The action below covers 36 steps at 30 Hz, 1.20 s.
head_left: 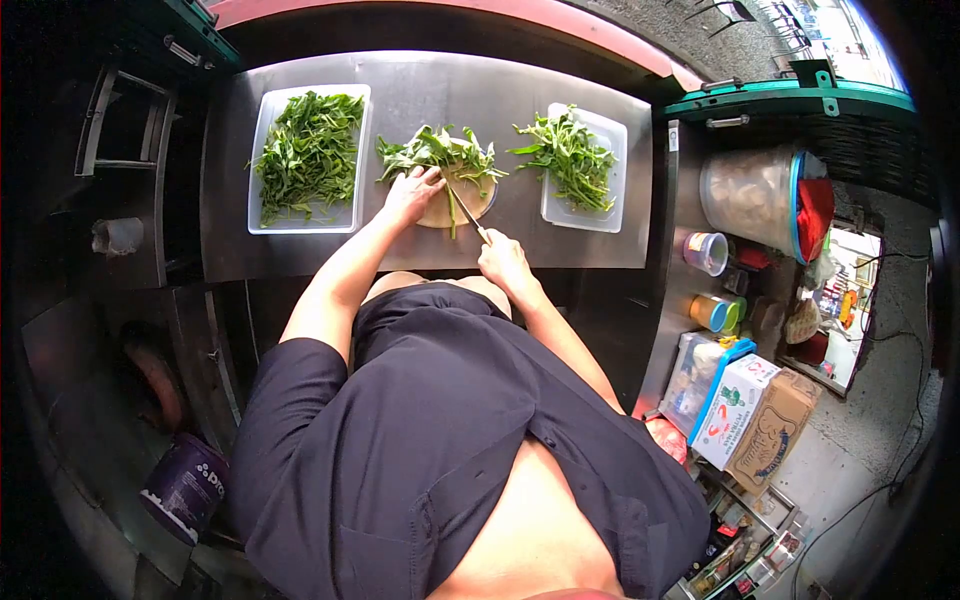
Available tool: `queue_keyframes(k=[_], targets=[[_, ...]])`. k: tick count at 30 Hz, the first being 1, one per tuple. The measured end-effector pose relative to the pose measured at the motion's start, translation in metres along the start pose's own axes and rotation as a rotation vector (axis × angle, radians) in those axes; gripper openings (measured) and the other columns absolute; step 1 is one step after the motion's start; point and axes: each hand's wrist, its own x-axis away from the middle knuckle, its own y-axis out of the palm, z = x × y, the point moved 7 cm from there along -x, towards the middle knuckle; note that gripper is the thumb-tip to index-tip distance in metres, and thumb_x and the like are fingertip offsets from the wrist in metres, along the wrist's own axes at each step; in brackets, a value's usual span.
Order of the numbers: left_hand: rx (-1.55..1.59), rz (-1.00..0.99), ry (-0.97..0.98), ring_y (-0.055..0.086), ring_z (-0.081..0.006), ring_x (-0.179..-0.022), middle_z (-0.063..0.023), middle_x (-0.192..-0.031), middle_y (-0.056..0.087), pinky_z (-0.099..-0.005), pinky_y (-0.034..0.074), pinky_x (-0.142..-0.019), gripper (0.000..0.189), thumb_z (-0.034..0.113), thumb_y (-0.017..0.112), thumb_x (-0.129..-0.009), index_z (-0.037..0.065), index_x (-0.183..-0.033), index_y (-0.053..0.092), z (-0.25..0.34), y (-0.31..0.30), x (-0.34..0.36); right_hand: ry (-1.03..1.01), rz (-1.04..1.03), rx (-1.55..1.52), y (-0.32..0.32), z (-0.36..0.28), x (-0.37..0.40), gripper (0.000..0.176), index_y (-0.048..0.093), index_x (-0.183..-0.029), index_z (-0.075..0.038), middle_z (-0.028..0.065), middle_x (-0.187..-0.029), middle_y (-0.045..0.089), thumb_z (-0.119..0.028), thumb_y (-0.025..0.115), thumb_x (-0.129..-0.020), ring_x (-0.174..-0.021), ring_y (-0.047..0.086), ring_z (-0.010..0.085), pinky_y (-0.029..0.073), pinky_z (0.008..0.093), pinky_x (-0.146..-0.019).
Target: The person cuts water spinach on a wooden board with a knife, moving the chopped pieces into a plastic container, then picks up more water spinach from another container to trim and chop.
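A round cutting board lies on the metal table, with a bunch of leafy greens across its far half. My left hand rests on the near left side of this bunch, its fingers closed over the stems. In my right hand is the handle of a knife. Its blade points away from me and to the left, with the tip in the greens beside my left fingers. One green stem hangs toward me next to the blade. How the blade edge meets the stems is too small to tell.
A white tub of cut greens stands on the left of the metal table. To the right, another tub holds long-stemmed greens. Containers and a cardboard box line the right counter. A purple bucket is low left.
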Motion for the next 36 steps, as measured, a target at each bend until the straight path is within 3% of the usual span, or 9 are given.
queue_keyframes(k=[6,8,25,28,36], targets=[[-0.006,0.004,-0.001,0.05,-0.0232,-0.127,-0.0003,-0.155,0.043,-0.0406,0.05,-0.093,0.075,0.005,0.067,-0.077,0.022,-0.149,0.054,0.0006,-0.0016,0.0009,-0.005,-0.007,0.006,-0.0013,0.0004,-0.0021,0.018,0.062,-0.107,-0.003,0.0291,-0.102,0.069,-0.018,0.056,-0.097,-0.102,0.065,0.0508,0.052,0.056,-0.084],[-0.002,-0.041,-0.013,0.048,-0.0236,-0.132,0.0008,-0.156,0.043,-0.0447,0.05,-0.096,0.069,0.007,0.064,-0.082,0.023,-0.149,0.053,0.0012,-0.0027,0.0013,-0.008,-0.01,0.01,-0.002,0.0002,-0.0021,0.019,0.062,-0.107,-0.003,0.029,-0.102,0.069,-0.018,0.056,-0.097,-0.102,0.065,0.0503,0.052,0.0557,-0.085],[0.022,-0.025,-0.02,0.047,-0.024,-0.133,0.0007,-0.157,0.043,-0.0446,0.049,-0.097,0.074,0.005,0.067,-0.079,0.023,-0.149,0.053,-0.0025,0.0066,-0.0016,0.031,-0.056,0.039,0.0019,-0.0032,-0.0016,0.021,0.062,-0.112,-0.004,0.0303,-0.106,0.07,-0.016,0.055,-0.096,-0.105,0.066,0.0501,0.054,0.0566,-0.091],[0.021,-0.024,-0.022,0.047,-0.024,-0.133,0.0007,-0.156,0.043,-0.0443,0.05,-0.096,0.073,0.005,0.067,-0.079,0.023,-0.149,0.053,-0.0012,0.0042,-0.0021,-0.015,0.005,0.016,0.0021,-0.0015,-0.0023,0.019,0.062,-0.108,-0.003,0.0301,-0.099,0.069,-0.016,0.055,-0.095,-0.099,0.066,0.0515,0.054,0.0562,-0.083],[0.013,-0.037,-0.02,0.048,-0.0239,-0.133,0.0007,-0.156,0.043,-0.0445,0.05,-0.096,0.072,0.006,0.066,-0.08,0.023,-0.149,0.054,-0.0002,0.0013,0.0,-0.016,0.002,0.051,0.0023,-0.0041,-0.002,0.02,0.062,-0.11,-0.001,0.0324,-0.099,0.069,-0.013,0.054,-0.095,-0.099,0.066,0.0521,0.054,0.0581,-0.085]])
